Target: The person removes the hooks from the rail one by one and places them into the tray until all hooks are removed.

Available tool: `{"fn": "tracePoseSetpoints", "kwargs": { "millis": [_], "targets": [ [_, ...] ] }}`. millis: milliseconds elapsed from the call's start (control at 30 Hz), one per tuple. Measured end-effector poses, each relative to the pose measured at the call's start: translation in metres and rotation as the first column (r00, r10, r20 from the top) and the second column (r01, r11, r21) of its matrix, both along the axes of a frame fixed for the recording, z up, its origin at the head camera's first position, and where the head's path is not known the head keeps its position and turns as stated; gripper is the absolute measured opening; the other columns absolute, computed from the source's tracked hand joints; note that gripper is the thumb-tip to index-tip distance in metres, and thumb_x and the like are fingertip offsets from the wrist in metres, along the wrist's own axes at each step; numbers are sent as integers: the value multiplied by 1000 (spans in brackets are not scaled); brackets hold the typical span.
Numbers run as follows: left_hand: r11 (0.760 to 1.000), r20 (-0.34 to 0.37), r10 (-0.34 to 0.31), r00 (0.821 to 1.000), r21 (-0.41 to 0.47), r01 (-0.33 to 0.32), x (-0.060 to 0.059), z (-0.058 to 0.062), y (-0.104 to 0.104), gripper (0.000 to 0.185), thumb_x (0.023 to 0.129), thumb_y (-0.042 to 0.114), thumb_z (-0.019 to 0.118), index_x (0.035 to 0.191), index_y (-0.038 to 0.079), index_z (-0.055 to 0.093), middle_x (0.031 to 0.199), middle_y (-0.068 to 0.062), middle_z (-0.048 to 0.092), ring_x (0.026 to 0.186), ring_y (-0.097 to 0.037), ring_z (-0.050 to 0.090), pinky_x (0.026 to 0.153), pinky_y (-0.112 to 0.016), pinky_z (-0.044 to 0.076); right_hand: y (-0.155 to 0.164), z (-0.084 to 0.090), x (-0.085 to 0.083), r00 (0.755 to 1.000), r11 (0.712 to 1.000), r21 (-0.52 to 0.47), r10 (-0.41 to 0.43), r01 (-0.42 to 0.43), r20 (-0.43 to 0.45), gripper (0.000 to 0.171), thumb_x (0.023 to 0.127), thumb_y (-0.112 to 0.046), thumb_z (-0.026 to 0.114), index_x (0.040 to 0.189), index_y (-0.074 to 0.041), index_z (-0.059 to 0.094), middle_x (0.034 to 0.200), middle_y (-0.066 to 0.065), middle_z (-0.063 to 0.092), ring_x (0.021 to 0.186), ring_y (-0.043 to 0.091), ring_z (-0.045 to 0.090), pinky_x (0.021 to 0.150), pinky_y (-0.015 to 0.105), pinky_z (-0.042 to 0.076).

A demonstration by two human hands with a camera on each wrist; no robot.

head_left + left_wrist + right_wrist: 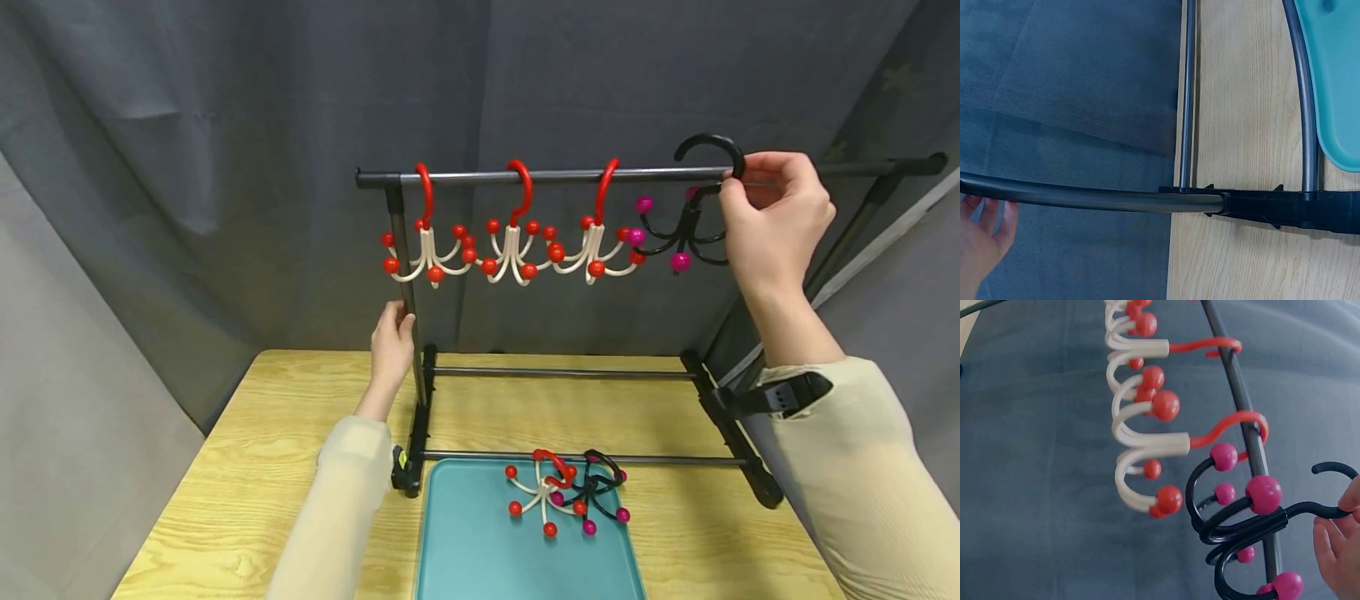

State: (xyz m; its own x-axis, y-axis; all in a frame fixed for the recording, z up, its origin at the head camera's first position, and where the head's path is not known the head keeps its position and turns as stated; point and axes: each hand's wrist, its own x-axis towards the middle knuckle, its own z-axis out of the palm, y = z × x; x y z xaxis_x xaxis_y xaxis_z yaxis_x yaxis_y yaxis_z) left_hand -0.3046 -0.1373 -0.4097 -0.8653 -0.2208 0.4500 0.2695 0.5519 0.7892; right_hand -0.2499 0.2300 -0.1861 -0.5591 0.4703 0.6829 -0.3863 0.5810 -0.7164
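Head view: right hand (776, 218) pinches the black multi-prong hook (693, 218) by the neck below its big top hook, fingers curled round it, at the right part of the top rail (570, 176) of the rack. The top hook rides above the rail, tip not clearly over it; can't tell if it bears on the rail yet. Its prongs w/ magenta balls hang below the rail, just right of the three red-and-cream hooks (512, 225) already hung there.

Left hand (392, 340) sits at the left upright post (402, 275), below the rail, fingers curled loosely against it; wrist view shows only fingertips (988, 215) near the tube, so how firm the hold is can't be told.

Step, as I judge it: hanging the black hook on the rail, 4th in the row. Next move prob. calls for lowering it so the curve seats over the rail, then easing the pinch, w/o knocking the nearest red hook.

Well below the rail, on the teal tray (465, 550) on the wooden table (247, 467): one red-and-cream hook (542, 492) and one black hook (596, 496), tangled or touching, not yet hung.
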Motion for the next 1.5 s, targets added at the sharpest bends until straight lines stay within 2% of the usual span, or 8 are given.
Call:
{"fn": "tracePoseSetpoints", "kwargs": {
  "millis": [267,367,633,933,1133,1367,1500],
  "targets": [
    [1000,22,21,1000,5,-21,0,1,-2,24,94,21,48,114,8,51,108,-12,58,99,-29,57,82,-45,45,-14,-16,16,991,992,-4,124,-124,-48,18,84,-14,57,101,-12,64,89,-9,64,71,-3,60,67,12,44],
    [1000,39,28,999,1,-28,-1,0,-2,24,94,22,48,114,8,50,108,-12,58,99,-29,57,82,-45,45,-18,-26,22,990,991,17,136,-136,-41,19,85,-14,57,102,-11,64,88,-10,64,72,-3,60,69,12,45],
    [999,23,40,999,-3,-40,0,0,-3,22,94,19,49,113,6,51,107,-13,58,97,-29,57,82,-45,44,-28,-53,38,986,988,52,151,-148,-65,20,84,-12,59,102,-5,64,87,-12,65,74,-3,60,70,11,45],
    [999,23,32,999,-3,-32,-1,3,0,21,95,19,48,112,7,51,107,-13,58,96,-30,57,81,-45,45,-40,-78,52,978,979,110,184,-174,-96,19,81,-8,63,99,-2,65,86,-1,67,72,-5,59,67,9,44],
    [1000,35,20,999,1,-20,0,3,2,22,95,18,48,112,6,51,106,-14,58,95,-30,57,80,-45,45,-51,-98,63,963,957,153,258,-245,-74,20,80,-3,63,100,-1,65,88,13,68,73,-7,58,69,8,45],
    [1000,35,22,999,17,-22,-2,1,2,21,95,19,47,112,8,51,106,-12,58,94,-29,57,80,-44,45,-68,-122,71,938,922,202,344,-330,-39,34,78,1,67,111,-3,62,87,13,66,76,-11,57,69,7,45],
    [1000,37,23,999,11,-24,-3,0,2,22,95,20,47,113,8,51,107,-12,58,95,-29,57,80,-44,45,-78,-138,73,929,903,239,369,-356,-11,31,78,0,67,109,-5,65,84,9,65,75,-8,57,66,8,46]
  ]
}}
